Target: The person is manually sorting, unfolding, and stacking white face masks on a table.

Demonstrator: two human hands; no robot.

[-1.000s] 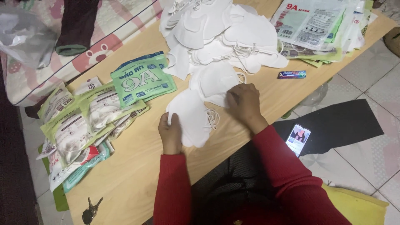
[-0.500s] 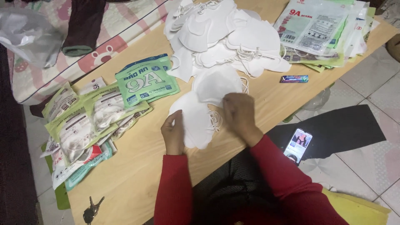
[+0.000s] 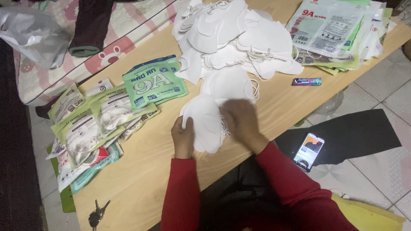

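Since the half-second-earlier frame the right hand [image 3: 242,122] has slid left across the mask [image 3: 205,124] and shows motion blur; the left hand [image 3: 183,137] has barely shifted, and the mask sits at the same spot, centre of frame on the table [image 3: 141,171].

Largest to smallest:
- Table: long wooden top running from lower left to upper right.
- Mask pile [image 3: 239,38], upper centre: loose white masks with trailing ear loops, its lowest mask just above the one being handled.
- Flat bags [image 3: 334,30], upper right: a stack overhanging the table edge.
- Filled packs [image 3: 94,124], left: overlapping heap, green pack [image 3: 154,83] on top near the centre.
- Mask: white, folded, lying flat under both hands.
- Phone [image 3: 309,152]: lit, on dark cloth to the right, off the table.
- Keys [image 3: 97,213], bottom left; small blue wrapper [image 3: 306,81], right of the pile.

Hands: left pinches the mask's left edge, thumb on top. Right lies on the right half, fingers together so far as the blur allows; exact grip cannot be told.

Risks, as judgement:
- Ear loops from the nearest pile mask may snag and drag neighbours along.
- A quick sweep by the right hand could crease the mask or push it toward the near edge.
- The overhanging bags could slip to the floor if the table is jolted.
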